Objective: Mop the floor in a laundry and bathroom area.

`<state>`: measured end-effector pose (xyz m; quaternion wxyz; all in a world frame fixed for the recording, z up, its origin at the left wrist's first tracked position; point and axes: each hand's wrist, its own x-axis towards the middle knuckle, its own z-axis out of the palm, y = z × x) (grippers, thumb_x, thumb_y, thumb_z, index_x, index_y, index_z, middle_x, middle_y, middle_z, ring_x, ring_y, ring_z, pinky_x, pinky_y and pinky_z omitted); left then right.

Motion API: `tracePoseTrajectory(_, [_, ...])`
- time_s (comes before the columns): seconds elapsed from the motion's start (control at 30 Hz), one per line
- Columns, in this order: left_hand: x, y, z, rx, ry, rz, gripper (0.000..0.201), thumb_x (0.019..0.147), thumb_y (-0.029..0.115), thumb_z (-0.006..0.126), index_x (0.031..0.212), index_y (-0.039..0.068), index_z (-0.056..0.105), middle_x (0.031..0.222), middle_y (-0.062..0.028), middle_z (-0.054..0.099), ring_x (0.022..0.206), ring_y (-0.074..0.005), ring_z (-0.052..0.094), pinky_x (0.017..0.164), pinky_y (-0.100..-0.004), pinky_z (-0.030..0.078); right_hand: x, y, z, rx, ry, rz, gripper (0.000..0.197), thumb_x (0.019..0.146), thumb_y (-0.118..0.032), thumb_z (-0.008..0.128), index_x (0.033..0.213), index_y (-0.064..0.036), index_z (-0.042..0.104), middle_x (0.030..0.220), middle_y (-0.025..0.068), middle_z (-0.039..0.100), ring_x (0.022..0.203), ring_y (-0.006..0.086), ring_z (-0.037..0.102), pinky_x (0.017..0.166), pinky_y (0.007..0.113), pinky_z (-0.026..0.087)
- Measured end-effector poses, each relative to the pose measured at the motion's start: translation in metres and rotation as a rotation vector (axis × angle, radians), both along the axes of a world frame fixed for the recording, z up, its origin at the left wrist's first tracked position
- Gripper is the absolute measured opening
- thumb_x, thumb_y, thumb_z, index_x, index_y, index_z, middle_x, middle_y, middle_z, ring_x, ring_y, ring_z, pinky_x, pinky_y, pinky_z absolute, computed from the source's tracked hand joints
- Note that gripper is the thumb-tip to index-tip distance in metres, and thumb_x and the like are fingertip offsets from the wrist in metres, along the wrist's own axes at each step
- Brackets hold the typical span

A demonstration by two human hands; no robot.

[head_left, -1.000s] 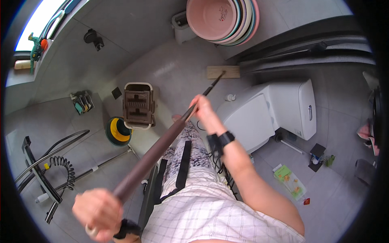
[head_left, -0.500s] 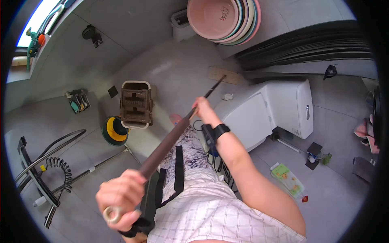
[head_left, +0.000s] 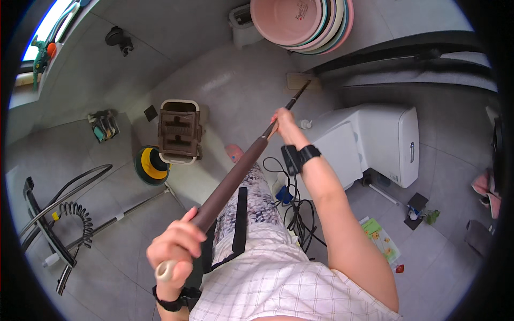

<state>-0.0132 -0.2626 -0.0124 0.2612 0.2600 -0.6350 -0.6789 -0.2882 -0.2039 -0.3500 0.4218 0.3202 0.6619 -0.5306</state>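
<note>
Both my hands are on a long pole, which looks like the handle of a flat mop (head_left: 230, 184). My left hand (head_left: 175, 247) wraps its brown sleeve close to the pale, ringed upper end, low in the view. Farther along, my right hand (head_left: 284, 123) is closed round the thinner dark shaft below the sleeve. The pole slants away to the upper right. Its far tip meets a flat beige pad (head_left: 297, 81) on the grey floor, beside a white toilet (head_left: 334, 147). Black straps circle both wrists.
A brown and cream bucket (head_left: 180, 131) and a green-and-yellow round tub (head_left: 152, 167) stand left. Stacked basins (head_left: 286, 21) are at the top. Black cables (head_left: 297, 214) hang near my right leg. A green packet (head_left: 383, 238) lies right; a hose and metal pole (head_left: 107, 224) lie left.
Both hands have pushed the mop forward and to the right, with its pad sliding farther away across the floor. My grip on the handle stays. The view has shifted slightly.
</note>
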Motion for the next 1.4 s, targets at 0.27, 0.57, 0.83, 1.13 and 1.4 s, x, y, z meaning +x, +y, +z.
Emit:
tracePoseTrajectory(0.27, [0.014,0.01,-0.026,0.082,-0.087,-0.013,0.027,0.076,0.02,0.058,0.057,0.006,0.046,0.063,-0.0059,0.053,0.074,-0.0239,0.053,0.095,-0.0529,0.028,0.006,0.009,-0.021,0.174,0.025,0.206,0.012,0.075,-0.005,0.042,0.077,0.0051,0.048,0.061,0.0133,0.049,0.044,0.0214,0.05,0.038,0.033,0.039])
tracePoseTrajectory(0.57, [0.098,-0.01,0.12,-0.197,-0.116,0.133,0.02,0.057,0.013,0.053,0.046,0.009,0.037,0.044,-0.0035,0.043,0.04,-0.0142,0.039,0.058,-0.036,0.041,0.217,-0.032,0.063,-0.007,-0.181,0.093,0.011,0.072,-0.009,0.045,0.069,0.0011,0.043,0.054,0.0092,0.045,0.044,0.0201,0.048,0.04,0.035,0.038])
tracePoseTrajectory(0.83, [0.122,0.006,0.155,-0.121,0.182,0.259,0.014,0.054,0.014,0.049,0.045,0.01,0.039,0.041,-0.0025,0.039,0.036,-0.0139,0.03,0.046,-0.0295,0.031,0.257,-0.034,0.132,-0.205,-0.512,0.055,0.009,0.076,-0.01,0.044,0.076,-0.0013,0.041,0.063,0.0084,0.045,0.051,0.0197,0.05,0.044,0.033,0.045])
tracePoseTrajectory(1.13, [0.094,0.005,0.107,-0.252,0.207,0.465,0.026,0.066,0.01,0.056,0.052,0.011,0.035,0.043,0.0022,0.044,0.033,-0.0003,0.04,0.033,-0.0101,0.036,0.234,0.004,0.079,-0.175,-0.439,-0.171,0.008,0.074,-0.008,0.048,0.07,-0.0036,0.042,0.057,0.0066,0.043,0.047,0.0184,0.046,0.043,0.034,0.042])
tracePoseTrajectory(1.4, [0.079,0.0,0.153,-0.26,0.418,-0.048,0.023,0.056,0.004,0.058,0.048,0.009,0.038,0.042,-0.0012,0.041,0.033,-0.011,0.042,0.036,-0.0233,0.041,0.266,-0.031,0.104,-0.487,-0.619,-0.187,0.015,0.074,-0.009,0.05,0.062,-0.0075,0.041,0.051,0.0029,0.038,0.045,0.0164,0.042,0.045,0.028,0.038])
